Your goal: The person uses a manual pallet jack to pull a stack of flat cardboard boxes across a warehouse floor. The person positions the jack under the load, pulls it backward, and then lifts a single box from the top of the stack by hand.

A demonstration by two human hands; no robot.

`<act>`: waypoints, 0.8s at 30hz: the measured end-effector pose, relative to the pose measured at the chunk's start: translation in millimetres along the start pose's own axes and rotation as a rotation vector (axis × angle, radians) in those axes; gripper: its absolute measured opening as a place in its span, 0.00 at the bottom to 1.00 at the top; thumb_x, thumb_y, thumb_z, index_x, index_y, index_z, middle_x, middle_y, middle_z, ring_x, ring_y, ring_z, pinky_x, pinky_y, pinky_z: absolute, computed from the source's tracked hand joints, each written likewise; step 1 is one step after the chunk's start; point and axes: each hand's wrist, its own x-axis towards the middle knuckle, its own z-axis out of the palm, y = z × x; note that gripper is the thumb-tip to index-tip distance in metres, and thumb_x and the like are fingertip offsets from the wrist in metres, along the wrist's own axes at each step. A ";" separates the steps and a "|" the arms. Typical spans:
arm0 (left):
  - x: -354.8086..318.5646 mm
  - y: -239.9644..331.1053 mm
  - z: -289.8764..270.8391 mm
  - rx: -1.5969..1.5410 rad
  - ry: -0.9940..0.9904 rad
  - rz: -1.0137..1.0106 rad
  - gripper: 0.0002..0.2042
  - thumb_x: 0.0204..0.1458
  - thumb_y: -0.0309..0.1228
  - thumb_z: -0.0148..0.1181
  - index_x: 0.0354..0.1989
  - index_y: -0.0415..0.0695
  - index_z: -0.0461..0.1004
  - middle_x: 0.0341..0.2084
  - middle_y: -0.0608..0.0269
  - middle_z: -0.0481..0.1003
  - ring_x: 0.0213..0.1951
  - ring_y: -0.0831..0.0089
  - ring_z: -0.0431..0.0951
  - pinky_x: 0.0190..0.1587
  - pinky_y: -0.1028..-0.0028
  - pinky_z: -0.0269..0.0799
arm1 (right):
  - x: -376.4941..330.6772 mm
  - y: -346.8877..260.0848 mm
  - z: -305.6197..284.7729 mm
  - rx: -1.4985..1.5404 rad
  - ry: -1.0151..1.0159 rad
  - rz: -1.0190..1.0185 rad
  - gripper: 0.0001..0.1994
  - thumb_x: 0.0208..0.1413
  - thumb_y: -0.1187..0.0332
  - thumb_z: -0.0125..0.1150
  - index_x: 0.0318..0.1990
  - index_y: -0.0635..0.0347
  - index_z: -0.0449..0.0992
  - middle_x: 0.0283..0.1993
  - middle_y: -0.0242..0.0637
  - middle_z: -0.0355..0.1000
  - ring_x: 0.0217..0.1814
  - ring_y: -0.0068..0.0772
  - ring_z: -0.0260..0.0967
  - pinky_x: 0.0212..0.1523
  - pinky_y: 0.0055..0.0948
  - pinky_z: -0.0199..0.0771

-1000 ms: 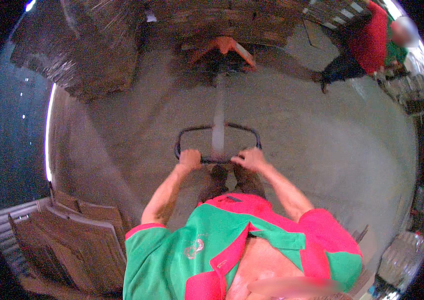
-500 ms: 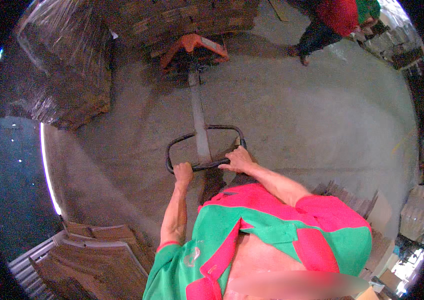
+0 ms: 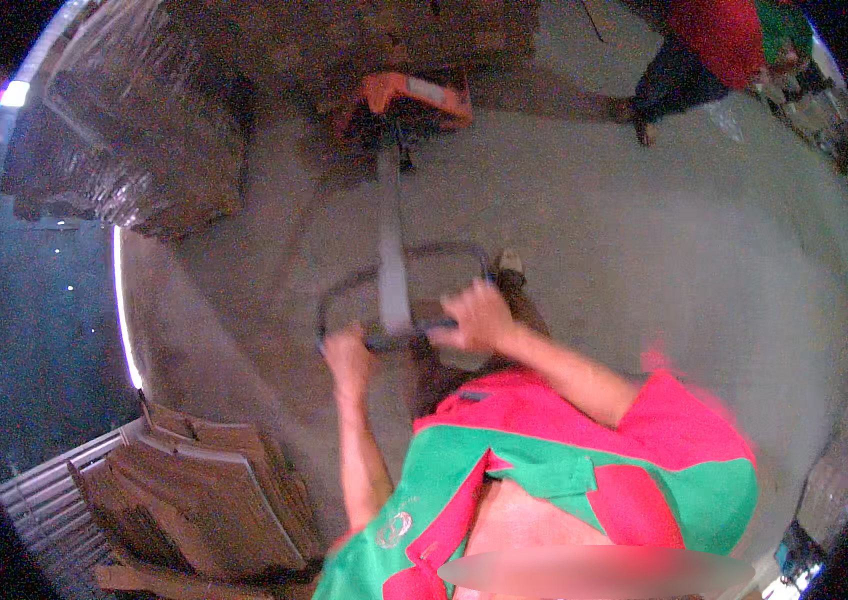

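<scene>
Both my hands are closed on the near bar of a black loop handle (image 3: 399, 342). My left hand (image 3: 348, 356) wraps its left end, slightly blurred. My right hand (image 3: 477, 316) grips the right end close to the corner. From the loop a grey shaft (image 3: 392, 235) runs away from me to the orange body of a pallet jack (image 3: 414, 98). Beyond the orange body stands a dark stacked load (image 3: 394, 35), its lower edge hidden in shadow. One of my shoes (image 3: 512, 264) shows just right of the handle.
A tall film-wrapped load (image 3: 134, 130) stands at the far left, beside a blue wall (image 3: 44, 330). Flattened cardboard (image 3: 204, 490) is stacked at the near left. At the far right another person (image 3: 704, 60) bends beside stacked goods (image 3: 814, 115). Grey concrete floor (image 3: 644, 250) lies between.
My hands stay on the handle, which has shifted slightly and blurred. My shoe has come into view to its right. The surroundings have shifted a little rightward in the picture.
</scene>
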 end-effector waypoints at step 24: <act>66.4 242.8 43.9 -0.117 -0.034 -0.264 0.11 0.47 0.36 0.66 0.37 0.45 0.83 0.37 0.44 0.82 0.43 0.44 0.82 0.48 0.52 0.78 | 19.8 267.4 -26.5 0.068 -0.397 -0.208 0.46 0.35 0.18 0.58 0.43 0.54 0.86 0.40 0.48 0.81 0.46 0.54 0.78 0.48 0.49 0.77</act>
